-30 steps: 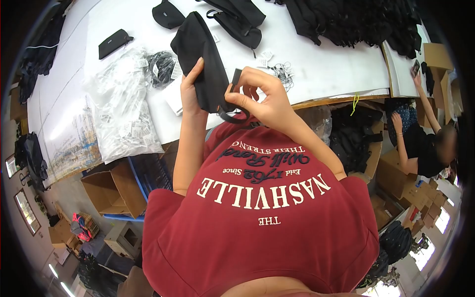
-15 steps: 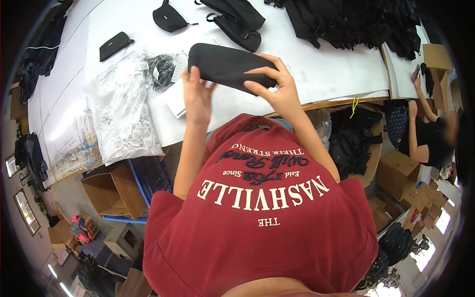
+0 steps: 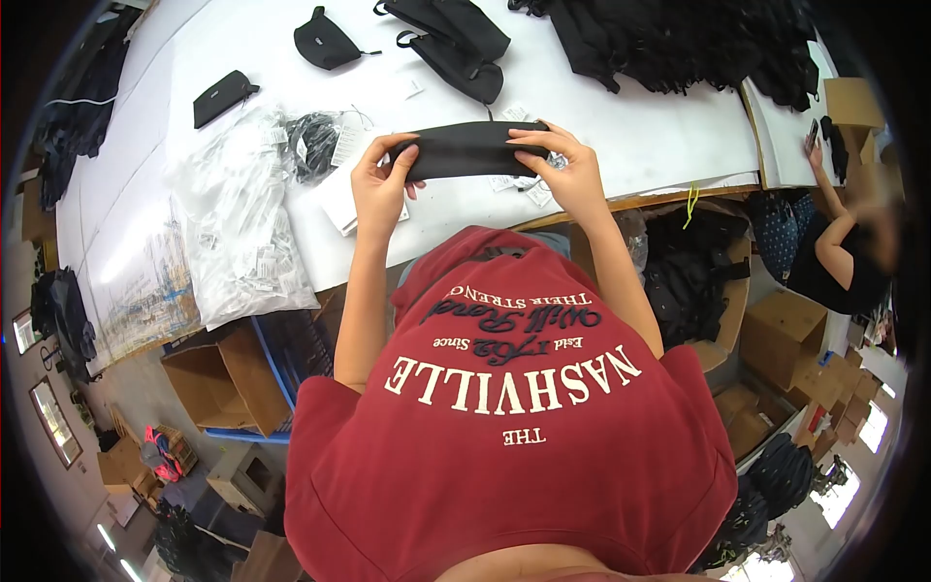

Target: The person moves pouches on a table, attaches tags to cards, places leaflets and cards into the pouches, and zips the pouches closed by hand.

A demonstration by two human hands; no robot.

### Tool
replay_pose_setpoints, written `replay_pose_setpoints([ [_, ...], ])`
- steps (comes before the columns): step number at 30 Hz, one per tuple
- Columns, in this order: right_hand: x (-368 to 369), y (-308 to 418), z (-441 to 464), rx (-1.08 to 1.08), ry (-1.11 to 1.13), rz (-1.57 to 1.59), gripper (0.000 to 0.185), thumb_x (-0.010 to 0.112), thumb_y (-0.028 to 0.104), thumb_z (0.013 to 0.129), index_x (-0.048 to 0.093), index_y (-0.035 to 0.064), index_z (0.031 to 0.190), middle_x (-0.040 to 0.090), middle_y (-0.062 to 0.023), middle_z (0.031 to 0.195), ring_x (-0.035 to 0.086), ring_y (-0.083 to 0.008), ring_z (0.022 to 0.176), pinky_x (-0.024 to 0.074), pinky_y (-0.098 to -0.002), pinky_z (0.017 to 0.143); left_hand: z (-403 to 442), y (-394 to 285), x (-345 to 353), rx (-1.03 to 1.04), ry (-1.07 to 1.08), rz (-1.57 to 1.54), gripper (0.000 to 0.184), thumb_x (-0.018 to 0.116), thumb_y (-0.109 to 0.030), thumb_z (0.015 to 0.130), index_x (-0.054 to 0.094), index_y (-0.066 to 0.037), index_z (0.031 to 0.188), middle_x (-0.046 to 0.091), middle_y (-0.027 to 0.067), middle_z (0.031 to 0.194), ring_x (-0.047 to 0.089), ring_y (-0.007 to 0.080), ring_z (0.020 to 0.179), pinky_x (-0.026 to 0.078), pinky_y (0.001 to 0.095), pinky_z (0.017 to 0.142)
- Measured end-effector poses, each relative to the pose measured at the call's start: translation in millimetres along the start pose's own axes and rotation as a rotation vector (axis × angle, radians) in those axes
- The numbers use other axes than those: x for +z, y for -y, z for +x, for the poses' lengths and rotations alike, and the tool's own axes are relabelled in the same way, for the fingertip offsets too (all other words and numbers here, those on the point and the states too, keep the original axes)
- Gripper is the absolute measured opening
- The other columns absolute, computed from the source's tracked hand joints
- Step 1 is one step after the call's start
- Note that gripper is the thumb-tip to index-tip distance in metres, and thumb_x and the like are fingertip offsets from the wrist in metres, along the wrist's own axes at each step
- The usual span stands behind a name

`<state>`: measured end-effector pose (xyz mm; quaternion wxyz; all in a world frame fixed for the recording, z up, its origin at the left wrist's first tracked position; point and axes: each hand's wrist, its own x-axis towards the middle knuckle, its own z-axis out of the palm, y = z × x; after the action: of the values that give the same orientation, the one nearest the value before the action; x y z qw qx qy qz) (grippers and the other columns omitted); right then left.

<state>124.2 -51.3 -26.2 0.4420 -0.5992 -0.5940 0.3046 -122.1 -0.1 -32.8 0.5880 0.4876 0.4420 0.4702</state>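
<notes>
Black pouch (image 3: 470,148) held level above the surface (image 3: 650,141), close to its near edge. Heap of black bags (image 3: 674,44) toward far right corner; clear plastic bags (image 3: 240,223) at near edge, left part. Left hand (image 3: 381,184) pinches pouch's left end; right hand (image 3: 574,177) pinches its right end.
</notes>
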Motion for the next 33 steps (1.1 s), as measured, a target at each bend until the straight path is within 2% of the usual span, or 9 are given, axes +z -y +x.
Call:
replay_pose_setpoints([
  [3, -22, -37, -2, 0.083, -0.240, -0.003, 0.020, 0.072, 0.010, 0.076, 0.072, 0.0056, 0.096, 0.068, -0.0111, 0.091, 0.061, -0.0179, 0.085, 0.0452, -0.0270, 0.081, 2, 7, -19, 0.067, -0.109, 0.130, 0.018, 0.055, -0.006, 0.092, 0.061, -0.001, 0.108, 0.065, 0.0086, 0.101, 0.059, 0.0091, 0.060, 0.045, 0.0202, 0.050],
  [7, -64, -116, -11, 0.120, -0.785, -0.265, 0.024, 0.072, 0.022, 0.077, 0.073, 0.0096, 0.098, 0.069, -0.0084, 0.102, 0.060, -0.0253, 0.101, 0.0426, -0.0350, 0.090, 0, 22, -81, 0.083, -0.294, 0.405, 0.030, 0.062, -0.013, 0.087, 0.056, -0.002, 0.115, 0.058, 0.0128, 0.115, 0.060, 0.0194, 0.087, 0.050, 0.0297, 0.071],
  [9, -67, -160, -29, 0.431, -0.828, -0.685, 0.031, 0.071, 0.027, 0.076, 0.071, 0.0157, 0.105, 0.061, -0.0087, 0.120, 0.048, -0.0301, 0.118, 0.0369, -0.0444, 0.097, -2, 54, -119, 0.076, -0.372, 0.826, 0.048, 0.067, -0.025, 0.083, 0.051, 0.000, 0.122, 0.051, 0.0175, 0.121, 0.052, 0.0282, 0.103, 0.044, 0.0374, 0.085],
  [12, -58, -202, -48, 0.680, -0.591, -0.918, 0.039, 0.070, 0.030, 0.075, 0.067, 0.0212, 0.113, 0.050, -0.0088, 0.133, 0.037, -0.0326, 0.127, 0.0306, -0.0508, 0.101, -8, 93, -144, 0.010, -0.419, 1.196, 0.076, 0.071, -0.042, 0.077, 0.042, 0.003, 0.130, 0.041, 0.0232, 0.130, 0.039, 0.0383, 0.118, 0.034, 0.0458, 0.098],
  [14, -55, -198, -47, 0.455, -0.697, -0.940, 0.041, 0.070, 0.028, 0.075, 0.064, 0.0215, 0.114, 0.048, -0.0090, 0.134, 0.037, -0.0332, 0.127, 0.0296, -0.0516, 0.101, -12, 112, -146, -0.053, -0.450, 1.333, 0.093, 0.070, -0.054, 0.073, 0.037, 0.007, 0.134, 0.040, 0.0261, 0.131, 0.038, 0.0417, 0.120, 0.031, 0.0494, 0.101],
  [18, -28, -158, -37, 0.181, -0.556, -0.754, 0.034, 0.069, 0.021, 0.074, 0.064, 0.0201, 0.108, 0.056, -0.0083, 0.119, 0.044, -0.0317, 0.117, 0.0338, -0.0479, 0.095, -24, 119, -132, -0.178, -0.467, 1.151, 0.083, 0.066, -0.051, 0.078, 0.041, 0.007, 0.131, 0.044, 0.0262, 0.129, 0.039, 0.0412, 0.118, 0.032, 0.0491, 0.099],
  [23, 26, -139, -13, 0.102, -0.082, -0.499, 0.011, 0.071, 0.017, 0.071, 0.068, 0.0144, 0.081, 0.062, -0.0083, 0.091, 0.056, -0.0278, 0.091, 0.0447, -0.0380, 0.079, -31, 118, -114, 0.124, -0.563, 1.142, 0.069, 0.066, -0.037, 0.082, 0.042, 0.007, 0.129, 0.046, 0.0241, 0.125, 0.041, 0.0391, 0.116, 0.034, 0.0475, 0.096],
  [26, 50, -132, -4, 0.058, 0.070, -0.656, 0.010, 0.070, 0.019, 0.073, 0.067, 0.0118, 0.079, 0.059, -0.0073, 0.085, 0.057, -0.0268, 0.088, 0.0459, -0.0381, 0.075, -31, 113, -110, 0.207, -0.630, 1.173, 0.062, 0.071, -0.029, 0.077, 0.046, 0.007, 0.121, 0.049, 0.0229, 0.115, 0.043, 0.0391, 0.110, 0.035, 0.0463, 0.094],
  [33, 51, -125, 6, 0.172, 0.092, -0.548, 0.012, 0.072, 0.018, 0.071, 0.066, 0.0088, 0.073, 0.059, -0.0078, 0.080, 0.059, -0.0274, 0.080, 0.0482, -0.0385, 0.070, -27, 105, -109, 0.212, -0.622, 1.164, 0.050, 0.077, -0.015, 0.069, 0.047, 0.006, 0.103, 0.050, 0.0215, 0.101, 0.044, 0.0403, 0.101, 0.034, 0.0471, 0.090],
])
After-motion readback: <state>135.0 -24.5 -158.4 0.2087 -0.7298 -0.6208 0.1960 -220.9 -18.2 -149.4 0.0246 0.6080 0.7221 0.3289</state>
